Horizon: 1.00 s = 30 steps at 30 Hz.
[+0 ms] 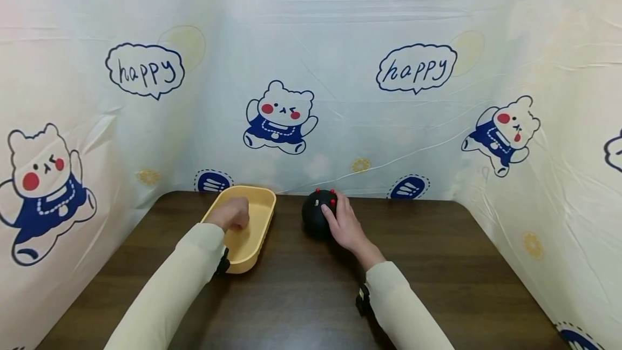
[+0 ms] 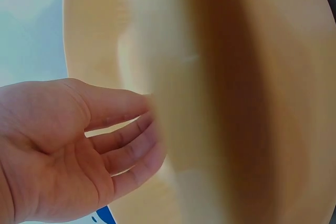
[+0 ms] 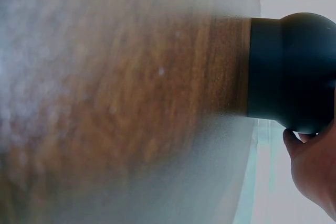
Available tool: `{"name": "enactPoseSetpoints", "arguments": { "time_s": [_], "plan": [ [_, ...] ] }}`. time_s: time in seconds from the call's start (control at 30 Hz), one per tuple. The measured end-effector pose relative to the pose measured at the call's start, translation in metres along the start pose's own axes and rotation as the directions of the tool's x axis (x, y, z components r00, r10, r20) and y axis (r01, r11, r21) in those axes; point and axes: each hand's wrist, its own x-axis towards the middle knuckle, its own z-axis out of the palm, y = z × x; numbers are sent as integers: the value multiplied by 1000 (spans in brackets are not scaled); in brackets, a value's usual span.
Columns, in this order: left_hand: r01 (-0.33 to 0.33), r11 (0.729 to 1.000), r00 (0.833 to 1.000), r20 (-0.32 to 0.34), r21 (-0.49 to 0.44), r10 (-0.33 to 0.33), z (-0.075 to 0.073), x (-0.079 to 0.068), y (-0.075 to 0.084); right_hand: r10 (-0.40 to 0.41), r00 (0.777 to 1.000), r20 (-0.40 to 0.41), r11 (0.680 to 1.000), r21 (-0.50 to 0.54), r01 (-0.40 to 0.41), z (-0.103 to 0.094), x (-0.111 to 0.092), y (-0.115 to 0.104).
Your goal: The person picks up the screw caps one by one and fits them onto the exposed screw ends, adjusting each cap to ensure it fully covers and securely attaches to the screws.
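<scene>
My left hand (image 1: 234, 214) reaches down into a yellow tray (image 1: 268, 201) on the left side of the table. Thumb and fingers come together in the left wrist view, where the tray's blurred wall hides the fingertips; I cannot tell whether they pinch anything. To the right of the tray stands a black ball (image 3: 310, 72) on a short round base. Several small red knobs (image 1: 332, 202) and a small whitish piece (image 1: 317, 203) sit on its upper part. My right hand (image 1: 346, 226) grips the ball's right side, thumb on top and fingers behind.
A dark wooden table (image 1: 291, 307) carries both things near its back edge. Behind and beside it hangs a pale printed curtain (image 1: 335, 26) with bears and the word "happy". A strip of table lies between tray and ball.
</scene>
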Motion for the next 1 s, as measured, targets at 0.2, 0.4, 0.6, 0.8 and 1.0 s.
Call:
{"name": "enactPoseSetpoints", "arguments": {
  "time_s": [0.2, 0.4, 0.6, 0.8, 1.0],
  "plan": [
    [-70, 996, 998, 3, 63, 70, 1, 6, -6, -13, 1000, 7, 1000, 3, 13, 4, 1, 6],
    [-215, 969, 977, 30, 118, 213, -1, 7, -8, -20, 1000, 0, 1000, -2, 20, 4, 2, 8],
    [-286, 944, 958, 29, 163, 285, -1, 7, -7, -27, 1000, -10, 1000, 4, 27, 3, 1, 7],
    [-230, 962, 973, 23, 149, 229, 1, 7, -7, -23, 1000, -10, 1000, -14, 23, 5, 0, 7],
    [-163, 982, 987, 22, 97, 161, 0, 3, -10, -3, 1000, -12, 1000, -2, 3, 2, 0, 1]
  ]
}}
